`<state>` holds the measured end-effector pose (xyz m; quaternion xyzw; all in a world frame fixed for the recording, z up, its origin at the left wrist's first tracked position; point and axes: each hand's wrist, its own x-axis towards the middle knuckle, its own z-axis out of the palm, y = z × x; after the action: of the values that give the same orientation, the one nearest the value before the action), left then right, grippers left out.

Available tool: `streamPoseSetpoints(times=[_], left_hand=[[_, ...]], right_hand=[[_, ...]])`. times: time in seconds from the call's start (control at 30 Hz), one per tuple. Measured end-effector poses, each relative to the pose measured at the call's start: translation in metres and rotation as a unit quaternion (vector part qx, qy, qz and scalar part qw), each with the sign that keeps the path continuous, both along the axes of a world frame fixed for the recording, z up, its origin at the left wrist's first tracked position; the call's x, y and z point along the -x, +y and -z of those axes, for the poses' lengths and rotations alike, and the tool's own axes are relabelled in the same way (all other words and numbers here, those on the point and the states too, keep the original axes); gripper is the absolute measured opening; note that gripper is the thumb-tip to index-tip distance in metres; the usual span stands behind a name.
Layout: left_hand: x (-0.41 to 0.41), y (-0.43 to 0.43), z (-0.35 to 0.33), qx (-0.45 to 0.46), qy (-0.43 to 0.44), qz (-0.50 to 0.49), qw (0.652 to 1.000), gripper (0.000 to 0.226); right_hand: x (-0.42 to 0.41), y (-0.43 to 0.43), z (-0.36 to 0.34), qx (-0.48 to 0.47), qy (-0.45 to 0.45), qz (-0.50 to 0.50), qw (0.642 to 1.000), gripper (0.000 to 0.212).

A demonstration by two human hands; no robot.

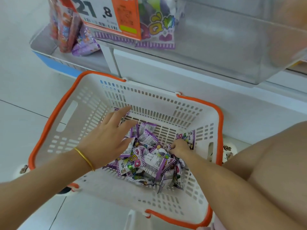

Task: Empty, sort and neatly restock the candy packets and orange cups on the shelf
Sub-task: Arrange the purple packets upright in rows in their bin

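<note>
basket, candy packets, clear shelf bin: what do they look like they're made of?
Basket: rigid moulded plastic, matte white, with slotted walls and an orange rim.
Candy packets: thin glossy printed film, crinkled, with crimped ends.
Shelf bin: clear hard plastic, possibly acrylic; see-through with faint glare.

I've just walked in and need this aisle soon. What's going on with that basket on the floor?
A person is reaching with both hands into a white basket with an orange rim, which stands on the floor below the shelf. A heap of purple candy packets lies in it. The right hand grips packets in the heap, while the left hand reaches in with its fingers spread. Above, the clear shelf bin shows a similar purple bag beside the price tag.
</note>
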<state>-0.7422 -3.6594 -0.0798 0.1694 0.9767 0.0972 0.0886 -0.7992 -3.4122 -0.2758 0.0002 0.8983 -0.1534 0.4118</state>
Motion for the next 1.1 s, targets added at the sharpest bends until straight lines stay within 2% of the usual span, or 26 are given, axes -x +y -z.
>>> streamPoseSetpoints(times=[0.07,0.17,0.27,0.33,0.4,0.5,0.63,0.7,0.8,0.87,0.97,1.03,1.1], left_hand=[[-0.001,0.002,-0.002,-0.014,-0.005,-0.007,1.000,0.038],[-0.002,0.006,-0.007,-0.029,0.000,-0.012,1.000,0.040],[-0.003,0.011,-0.013,-0.040,0.012,-0.022,0.999,0.043],[-0.004,0.017,-0.020,-0.061,0.008,-0.034,0.998,0.049],[-0.005,0.023,-0.029,-0.089,-0.020,-0.048,0.995,0.057],[-0.009,0.031,-0.040,-0.117,-0.080,-0.045,0.989,0.066],[-0.022,0.037,-0.052,-0.190,-0.158,-0.088,0.965,0.061],[-0.024,0.034,-0.053,-0.256,-0.179,-0.158,0.937,0.056],[-0.023,0.024,-0.052,-0.301,-0.155,-0.247,0.908,0.030],[-0.020,0.015,-0.047,-0.329,-0.138,-0.333,0.873,0.034],[-0.017,0.011,-0.042,-0.431,-0.145,-0.445,0.772,0.029],[-0.016,0.016,-0.038,-0.480,-0.158,-0.488,0.712,0.034],[-0.015,0.027,-0.037,-0.565,-0.182,-0.497,0.633,0.033]], right_hand=[[-0.001,-0.004,-0.011,0.006,0.046,-0.024,0.999,0.052],[0.009,-0.008,-0.044,-0.009,0.160,-0.055,0.985,0.050],[0.022,-0.011,-0.099,0.033,0.221,-0.072,0.972,0.049],[0.023,-0.016,-0.144,0.072,0.207,-0.095,0.971,0.040],[0.018,-0.021,-0.183,0.115,0.187,-0.126,0.967,0.010],[0.003,-0.025,-0.230,0.191,0.169,-0.127,0.959,0.021],[-0.017,-0.024,-0.265,0.259,0.161,-0.086,0.949,0.012],[-0.022,-0.020,-0.271,0.284,0.152,-0.046,0.946,0.009],[-0.021,-0.014,-0.275,0.314,0.162,0.033,0.935,0.012],[-0.017,-0.012,-0.272,0.332,0.183,0.103,0.920,0.011],[-0.015,-0.016,-0.264,0.360,0.184,0.224,0.887,0.010],[-0.017,-0.024,-0.257,0.394,0.131,0.311,0.855,0.012],[-0.023,-0.034,-0.251,0.427,0.061,0.387,0.815,0.012]])
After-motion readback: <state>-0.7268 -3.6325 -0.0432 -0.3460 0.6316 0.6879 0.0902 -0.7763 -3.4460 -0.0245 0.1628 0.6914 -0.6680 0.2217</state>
